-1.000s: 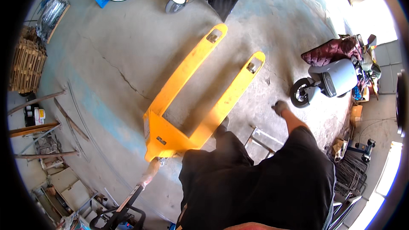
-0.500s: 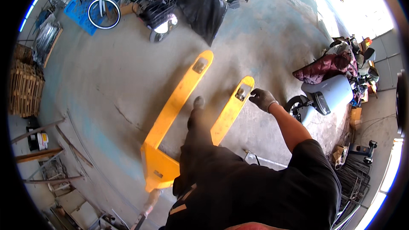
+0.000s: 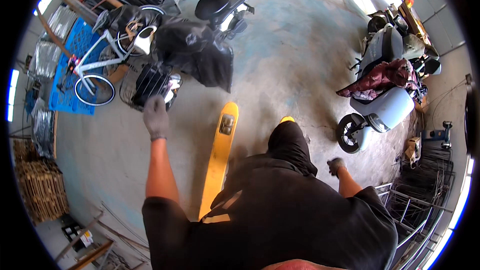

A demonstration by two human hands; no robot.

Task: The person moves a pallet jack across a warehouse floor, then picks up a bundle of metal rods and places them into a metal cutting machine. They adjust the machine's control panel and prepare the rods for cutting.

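Observation:
Below me stand the two yellow forks of a pallet jack (image 3: 217, 162); my body and one bent leg cover the rest, and only the tip of the right fork (image 3: 287, 119) shows. My left hand (image 3: 156, 119), in a grey work glove, is held out left of the forks, in front of a bicycle's black wire basket in the picture. It is smeared by motion and its fingers are hard to make out. On the other side, my gloved right hand (image 3: 337, 166) hangs low beside my leg, thumb apart and fingers loosely bent, holding nothing.
A white bicycle (image 3: 102, 60) leans by a blue plastic pallet (image 3: 65, 87) at far left. Next to it is a scooter under a black cover (image 3: 200, 55). At right stands a light blue scooter (image 3: 382, 107) with a maroon quilt (image 3: 382, 79). Wooden pallets (image 3: 42, 185) are stacked left.
My left arm has come into view, stretched forward. My right hand has dropped back from the right fork's tip. The view has turned, and my body now covers more of the pallet jack.

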